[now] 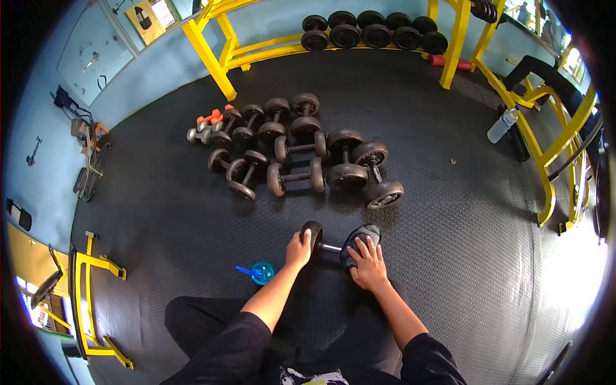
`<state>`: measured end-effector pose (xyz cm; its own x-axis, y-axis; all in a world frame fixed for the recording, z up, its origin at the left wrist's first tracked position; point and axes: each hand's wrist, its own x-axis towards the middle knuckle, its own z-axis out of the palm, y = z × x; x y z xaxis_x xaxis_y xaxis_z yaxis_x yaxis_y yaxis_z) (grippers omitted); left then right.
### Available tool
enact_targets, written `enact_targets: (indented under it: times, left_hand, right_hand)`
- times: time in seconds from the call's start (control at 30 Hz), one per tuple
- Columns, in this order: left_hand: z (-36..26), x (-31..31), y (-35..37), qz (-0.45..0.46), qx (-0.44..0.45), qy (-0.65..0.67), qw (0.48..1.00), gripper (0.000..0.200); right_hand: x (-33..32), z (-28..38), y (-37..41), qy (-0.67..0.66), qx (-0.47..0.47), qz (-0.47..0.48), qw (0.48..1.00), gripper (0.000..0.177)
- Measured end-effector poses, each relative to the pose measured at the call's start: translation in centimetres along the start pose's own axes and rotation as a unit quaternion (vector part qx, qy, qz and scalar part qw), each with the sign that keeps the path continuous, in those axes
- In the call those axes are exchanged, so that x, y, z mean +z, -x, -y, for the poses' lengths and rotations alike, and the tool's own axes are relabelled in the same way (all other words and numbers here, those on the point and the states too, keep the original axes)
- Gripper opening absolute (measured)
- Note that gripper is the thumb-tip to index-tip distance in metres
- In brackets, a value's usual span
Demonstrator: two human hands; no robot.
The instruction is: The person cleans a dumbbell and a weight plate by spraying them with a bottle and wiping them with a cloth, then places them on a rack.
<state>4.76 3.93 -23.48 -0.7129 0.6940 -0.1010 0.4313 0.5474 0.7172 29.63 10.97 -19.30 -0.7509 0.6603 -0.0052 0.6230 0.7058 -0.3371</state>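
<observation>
A dumbbell [330,248] with a shiny bar and dark round ends is held just above or on the floor in front of my crossed legs. My left hand [298,250] wraps round its left end. Over the right end lies a dark cloth [366,231], and my right hand [368,264] presses on it with fingers somewhat spread, curving over that end. Beside my left forearm stands a translucent blue container [262,273] with a blue part sticking out to the left.
Several dark dumbbells [296,176] sit in rows ahead, with small orange dumbbells [215,117] and silver dumbbells [204,133] at their left. Behind them is a yellow rack [269,46] holding more weights. A clear bottle [502,126] stands by yellow equipment [547,151] at right.
</observation>
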Motion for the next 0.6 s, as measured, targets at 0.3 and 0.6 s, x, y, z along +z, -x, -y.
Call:
enact_targets:
  times: [0.3, 0.6]
  left_hand:
    - [-0.4, 1.6, 2.6, -0.124, -0.073, 0.083, 0.986, 0.045]
    - [-1.4, 1.5, 2.0, -0.121, -0.098, 0.089, 0.984, 0.047]
  right_hand:
    - [5.1, -8.9, -14.5, -0.189, 0.108, 0.228, 0.949, 0.046]
    - [3.6, -8.2, -17.2, -0.236, 0.227, 0.346, 0.879, 0.051]
